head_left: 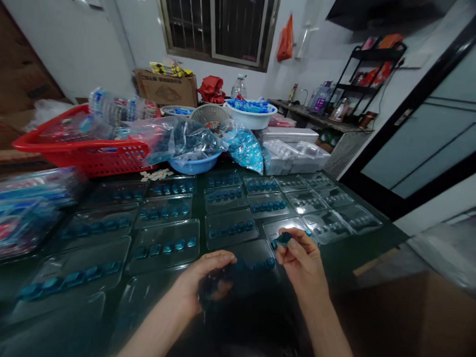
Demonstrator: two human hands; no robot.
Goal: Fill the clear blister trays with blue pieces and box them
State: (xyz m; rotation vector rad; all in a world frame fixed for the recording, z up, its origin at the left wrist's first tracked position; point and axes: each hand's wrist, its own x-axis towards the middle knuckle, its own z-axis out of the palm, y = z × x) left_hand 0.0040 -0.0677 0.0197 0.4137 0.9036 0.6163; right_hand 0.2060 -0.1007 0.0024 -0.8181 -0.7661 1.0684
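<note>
My right hand (303,259) pinches a small dark teal piece (285,238) between thumb and fingers, above a clear plastic tray (269,227). Lower and to the left, my left hand (209,276) curls around something dark and blurred that I cannot make out. Clear shallow trays cover the table in rows. Many hold a line of glossy teal pieces, as in the tray (197,226) left of my hands. Toward the right, a tray (326,226) has moulded bumps that look colourless.
A red basket (90,165) of packaged goods stands at the back left, beside a blue basin (195,165) under plastic bags. A turquoise bag (244,150) and white packs (297,157) sit behind the trays. Stacked packages (22,207) lie at the left edge.
</note>
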